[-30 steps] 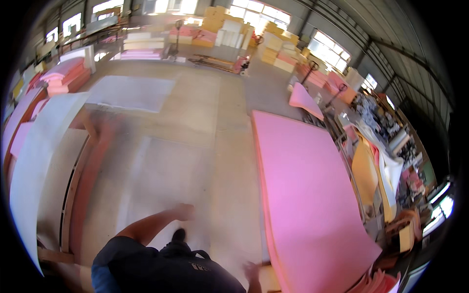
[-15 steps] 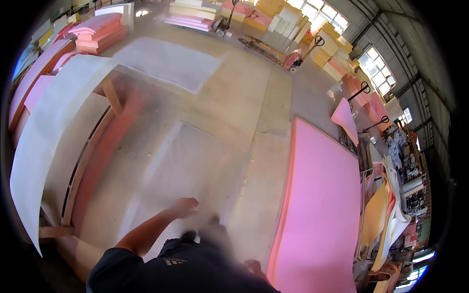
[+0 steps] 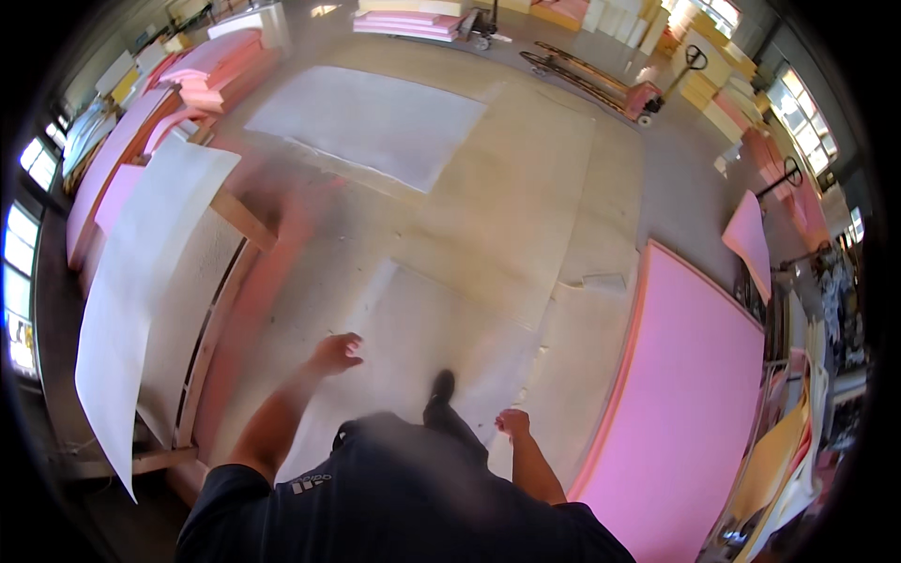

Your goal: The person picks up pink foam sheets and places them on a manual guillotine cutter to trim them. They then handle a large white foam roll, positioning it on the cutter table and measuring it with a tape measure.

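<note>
My left hand (image 3: 338,355) hangs over the floor sheeting at my left side, fingers loosely bent and apart, with nothing in it. On the other side, my right hand (image 3: 512,422) is low beside my body, its fingers loosely curled and no object visible in them. Neither hand touches anything. Below me, pale sheets (image 3: 422,310) lie flat on the floor, and one dark shoe (image 3: 443,385) shows on them. To the right of my right hand is a large pink foam slab (image 3: 685,375). A white sheet (image 3: 141,310) drapes over a wooden frame (image 3: 211,338) at the left.
A white sheet (image 3: 375,117) lies flat on the floor ahead. Pallet jacks, one with a red body (image 3: 643,98), stand farther off. Stacked pink foam (image 3: 225,70) is at the far left. Foam offcuts (image 3: 779,450) hang on a rack at the right.
My view has turned and shifted, so the pink slab and pallet jack sit farther right in the picture. My right hand and forearm now show fully, and a shoe has come into view.
</note>
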The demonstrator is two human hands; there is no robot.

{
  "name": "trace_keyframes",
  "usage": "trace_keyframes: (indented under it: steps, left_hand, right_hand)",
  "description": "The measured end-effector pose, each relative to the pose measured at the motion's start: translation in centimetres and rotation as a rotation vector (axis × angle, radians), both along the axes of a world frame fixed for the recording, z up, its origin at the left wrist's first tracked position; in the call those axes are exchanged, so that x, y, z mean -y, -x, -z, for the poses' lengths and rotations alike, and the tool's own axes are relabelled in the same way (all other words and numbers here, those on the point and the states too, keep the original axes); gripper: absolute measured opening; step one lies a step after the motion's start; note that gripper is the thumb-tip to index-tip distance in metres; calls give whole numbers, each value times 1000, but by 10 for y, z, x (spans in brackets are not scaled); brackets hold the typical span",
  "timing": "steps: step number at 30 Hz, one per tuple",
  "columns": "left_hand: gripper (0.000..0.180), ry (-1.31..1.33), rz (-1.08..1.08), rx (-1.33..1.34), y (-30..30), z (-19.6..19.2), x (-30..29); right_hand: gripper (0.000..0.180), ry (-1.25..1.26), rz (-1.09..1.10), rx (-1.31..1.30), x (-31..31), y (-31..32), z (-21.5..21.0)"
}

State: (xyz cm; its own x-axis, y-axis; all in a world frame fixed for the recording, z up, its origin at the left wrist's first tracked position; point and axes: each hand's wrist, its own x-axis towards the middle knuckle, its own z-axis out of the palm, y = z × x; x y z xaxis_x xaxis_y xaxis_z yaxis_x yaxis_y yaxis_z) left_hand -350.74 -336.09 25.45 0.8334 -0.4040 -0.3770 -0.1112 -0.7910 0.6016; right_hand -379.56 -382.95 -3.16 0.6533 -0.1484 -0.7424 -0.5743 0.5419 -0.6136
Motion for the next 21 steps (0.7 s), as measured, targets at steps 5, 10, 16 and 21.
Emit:
trace_keyframes:
  steps: [5,10,16,21]
  left_hand:
    - [42,-53,-393,56,-29,96,-96]
    - [51,-602,-267,-193,-18,117,-153]
    - [50,-455,-650,-647,-103,137,-190]
    - [33,-890,374,-373,-333,251,-225]
  right_hand:
    - [8,308,-106,-37,36,-182,-98]
    - [10,563,-308,-131,66,-347,-131]
    - [14,845,-600,49,42,-529,-143]
    - [18,696,-622,-32,35,-656,-175]
